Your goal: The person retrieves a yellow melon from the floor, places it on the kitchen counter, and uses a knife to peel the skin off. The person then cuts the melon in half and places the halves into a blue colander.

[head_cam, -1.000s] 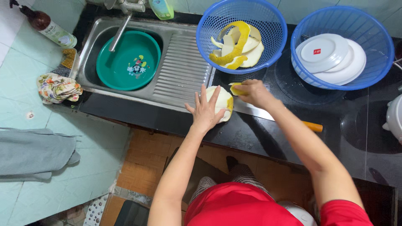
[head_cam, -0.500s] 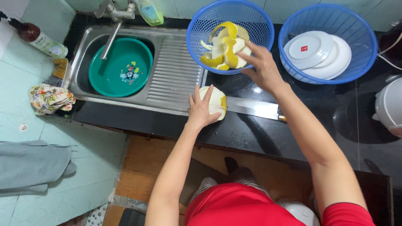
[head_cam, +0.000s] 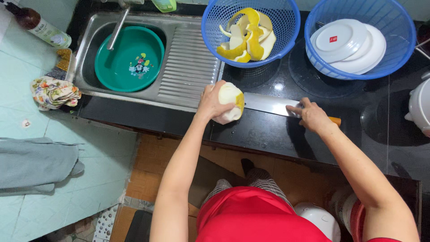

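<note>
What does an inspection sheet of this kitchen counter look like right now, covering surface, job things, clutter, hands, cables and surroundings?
Surface: black counter, glossy, a few wet spots.
Job's things: partly peeled pomelo; large knife lying flat on the counter.
Clutter: blue basket with yellow peels; second blue basket with white plates.
Hands: left hand has a grip on the pomelo; right hand rests on the knife at its handle end.
Cables: nothing seen.
Surroundings: steel sink with green basin; patterned cloth.
</note>
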